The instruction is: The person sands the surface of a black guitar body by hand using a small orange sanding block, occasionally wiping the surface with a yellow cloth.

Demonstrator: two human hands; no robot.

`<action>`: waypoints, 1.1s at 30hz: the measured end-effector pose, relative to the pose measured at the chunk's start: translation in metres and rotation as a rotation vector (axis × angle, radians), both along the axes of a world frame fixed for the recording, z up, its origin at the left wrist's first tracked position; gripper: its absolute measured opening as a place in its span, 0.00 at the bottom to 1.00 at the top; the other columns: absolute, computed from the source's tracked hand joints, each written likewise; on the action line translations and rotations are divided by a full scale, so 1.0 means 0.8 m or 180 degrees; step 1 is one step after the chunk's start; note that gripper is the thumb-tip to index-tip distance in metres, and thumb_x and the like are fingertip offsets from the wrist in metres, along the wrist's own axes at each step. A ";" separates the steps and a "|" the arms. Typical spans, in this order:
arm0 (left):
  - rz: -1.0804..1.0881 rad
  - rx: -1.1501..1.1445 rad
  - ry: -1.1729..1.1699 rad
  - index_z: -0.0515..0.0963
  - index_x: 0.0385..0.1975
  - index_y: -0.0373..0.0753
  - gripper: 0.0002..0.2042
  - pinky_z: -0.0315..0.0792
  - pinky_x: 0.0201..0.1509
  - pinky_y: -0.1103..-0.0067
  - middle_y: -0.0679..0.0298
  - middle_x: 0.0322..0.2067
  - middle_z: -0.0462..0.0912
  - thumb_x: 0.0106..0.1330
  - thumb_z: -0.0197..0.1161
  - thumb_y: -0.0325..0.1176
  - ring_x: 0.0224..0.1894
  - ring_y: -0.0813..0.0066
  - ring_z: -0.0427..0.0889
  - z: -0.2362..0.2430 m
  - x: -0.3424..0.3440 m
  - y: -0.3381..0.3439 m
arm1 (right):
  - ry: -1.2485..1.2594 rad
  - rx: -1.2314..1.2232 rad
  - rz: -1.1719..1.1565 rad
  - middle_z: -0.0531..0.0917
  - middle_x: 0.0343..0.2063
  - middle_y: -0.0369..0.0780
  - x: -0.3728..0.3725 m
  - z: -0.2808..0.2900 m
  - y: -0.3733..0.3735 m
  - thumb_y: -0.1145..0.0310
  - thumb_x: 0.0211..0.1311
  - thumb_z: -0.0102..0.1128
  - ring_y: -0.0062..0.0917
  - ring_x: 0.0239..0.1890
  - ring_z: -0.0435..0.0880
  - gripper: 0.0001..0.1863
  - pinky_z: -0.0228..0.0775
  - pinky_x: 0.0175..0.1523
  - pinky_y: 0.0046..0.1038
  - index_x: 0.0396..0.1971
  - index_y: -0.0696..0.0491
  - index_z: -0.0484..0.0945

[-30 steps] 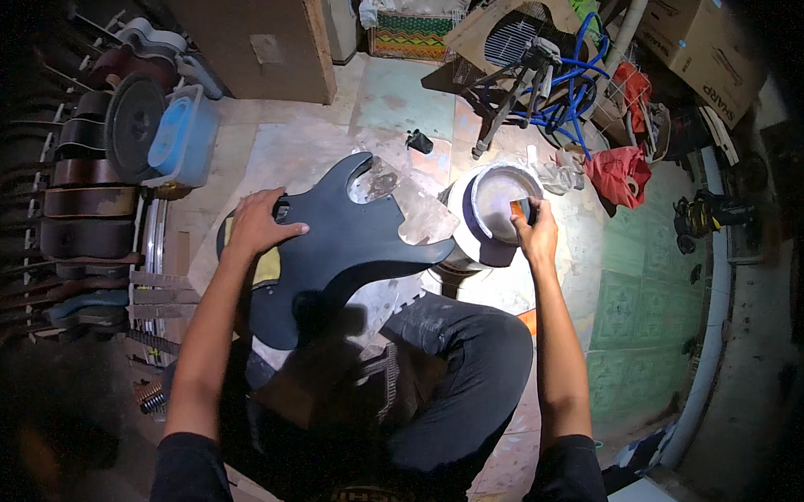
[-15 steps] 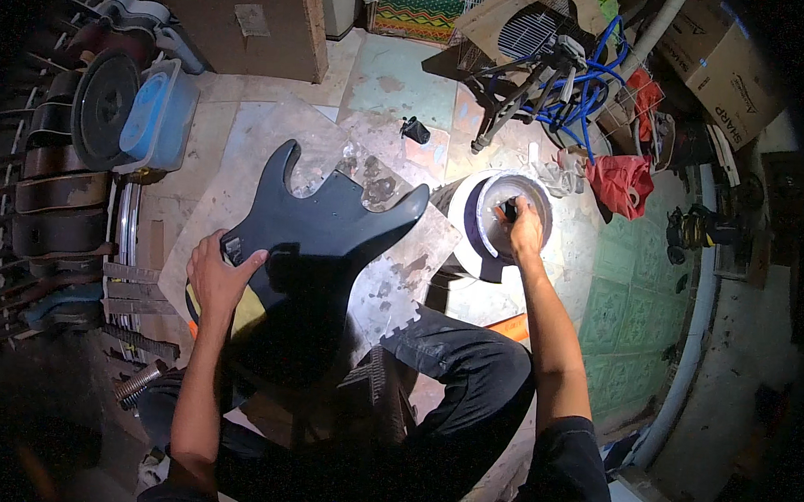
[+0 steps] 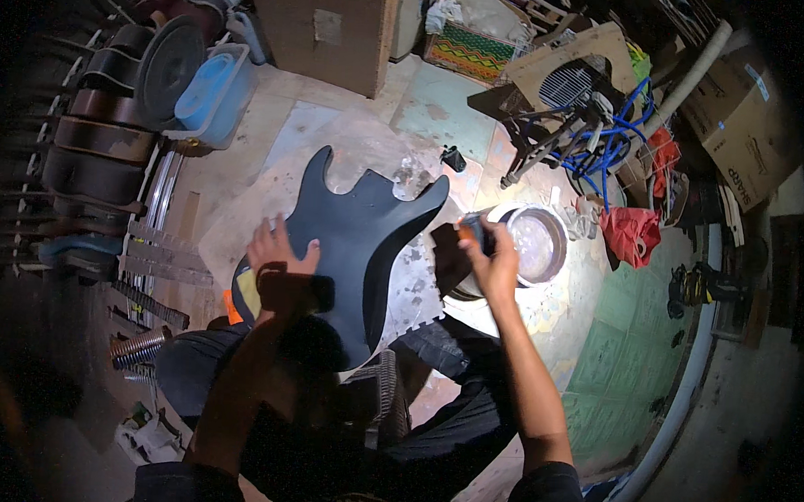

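A dark electric guitar body (image 3: 354,213) with two pointed horns lies across my lap and the board in front of me. On its lower left part my left hand (image 3: 281,250) rests flat, fingers spread, partly in shadow. My right hand (image 3: 496,260) is closed around a small dark block with an orange part (image 3: 471,229), held in the air between the guitar body and a round pan (image 3: 560,229). The pan has a pale, wet-looking inside and stands on the floor to the right. A yellow piece (image 3: 247,291) shows beside the guitar body's left edge.
Several guitar bodies (image 3: 101,153) hang in a row at the left, near a clear plastic tub (image 3: 233,109) with a blue container. A small black cup (image 3: 454,158) stands beyond the guitar. Coiled blue hose (image 3: 617,162), a red bag (image 3: 630,236) and cardboard boxes (image 3: 739,131) lie at the far right.
My right hand has come out of the pan and moved left toward the guitar body with the block. My left hand has shifted from the guitar's edge onto its face. The view has turned slightly.
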State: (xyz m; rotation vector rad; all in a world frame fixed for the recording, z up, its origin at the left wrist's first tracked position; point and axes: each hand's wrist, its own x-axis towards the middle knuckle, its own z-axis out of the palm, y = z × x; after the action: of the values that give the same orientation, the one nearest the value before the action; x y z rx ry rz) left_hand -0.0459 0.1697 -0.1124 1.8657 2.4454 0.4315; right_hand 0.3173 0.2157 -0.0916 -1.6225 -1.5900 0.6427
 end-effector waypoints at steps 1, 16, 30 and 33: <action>-0.0088 0.0090 0.0117 0.65 0.71 0.40 0.41 0.55 0.73 0.51 0.42 0.67 0.67 0.62 0.65 0.58 0.70 0.42 0.63 -0.008 -0.001 0.004 | -0.0117 0.0254 0.0228 0.85 0.46 0.51 -0.034 0.005 -0.005 0.71 0.54 0.75 0.47 0.48 0.84 0.24 0.75 0.56 0.38 0.52 0.58 0.80; -0.0407 -0.0371 -0.0004 0.59 0.75 0.43 0.45 0.52 0.74 0.47 0.44 0.69 0.64 0.61 0.63 0.60 0.70 0.40 0.63 0.017 0.027 0.019 | -0.0514 0.0435 0.0183 0.79 0.50 0.54 -0.130 -0.023 -0.020 0.83 0.53 0.65 0.53 0.53 0.77 0.21 0.71 0.59 0.41 0.49 0.57 0.77; -0.0907 -0.0196 -0.0096 0.67 0.72 0.53 0.40 0.52 0.75 0.49 0.50 0.73 0.61 0.59 0.64 0.62 0.74 0.43 0.58 0.018 0.016 0.021 | -0.0020 -0.0388 0.0975 0.80 0.45 0.53 -0.161 0.003 -0.197 0.85 0.58 0.66 0.47 0.45 0.82 0.13 0.75 0.50 0.38 0.42 0.59 0.79; -0.0915 -0.0168 0.0039 0.67 0.72 0.53 0.40 0.52 0.75 0.50 0.52 0.72 0.63 0.60 0.61 0.64 0.73 0.46 0.60 0.015 0.020 0.019 | -0.0454 -0.0213 0.0952 0.80 0.46 0.53 -0.158 -0.005 -0.164 0.84 0.58 0.65 0.48 0.46 0.81 0.14 0.74 0.52 0.38 0.44 0.60 0.78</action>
State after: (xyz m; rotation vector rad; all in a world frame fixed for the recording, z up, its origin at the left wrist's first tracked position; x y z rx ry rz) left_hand -0.0301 0.1852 -0.1003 2.1560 2.1231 0.3367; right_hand 0.1907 0.0845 -0.0954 -1.5190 -1.9574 0.7550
